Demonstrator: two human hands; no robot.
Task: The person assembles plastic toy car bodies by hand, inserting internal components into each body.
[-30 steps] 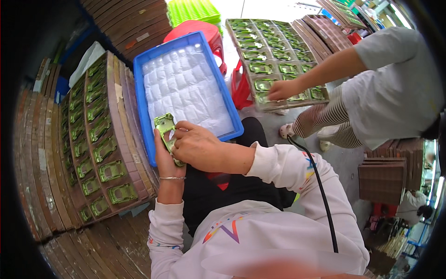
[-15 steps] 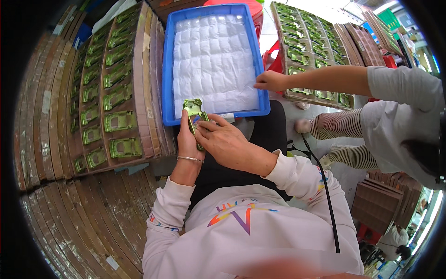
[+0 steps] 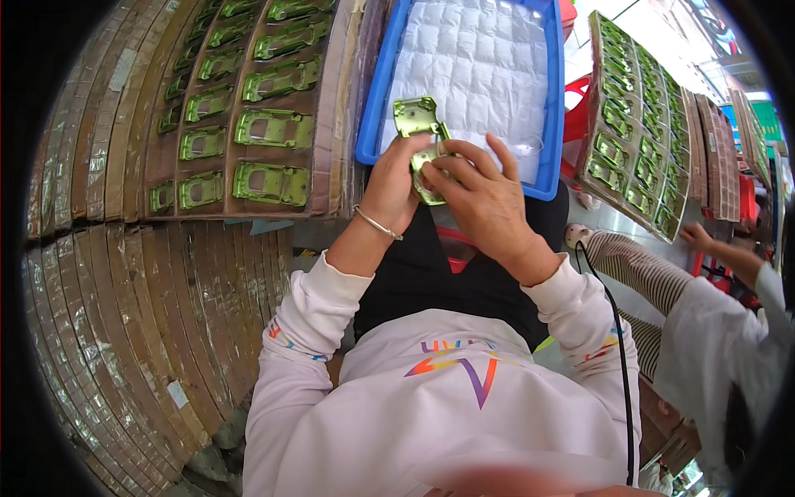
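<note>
Premises: a small-parts assembly workshop. Evidence: brown cardboard trays (image 3: 248,124) filled with rows of identical green metal car-body shells (image 3: 273,128), tall stacks of flat trays (image 3: 124,331), a blue padded crate (image 3: 464,74), and a second worker (image 3: 729,331) seated alongside.

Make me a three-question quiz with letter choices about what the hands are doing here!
1. Where is the shiny green toy-car shell?
A. on the floor
B. in both hands, over the blue plastic tray
C. on a red stool

2. What colour is the padded sheet in the tray?
A. white
B. black
C. orange

3. How is the left hand?
A. flat and open
B. hidden
C. closed on the shell

Answers: B, the right hand and left hand hold it at the tray's near edge; A, it looks white; C, its fingers wrap the shell.
</note>
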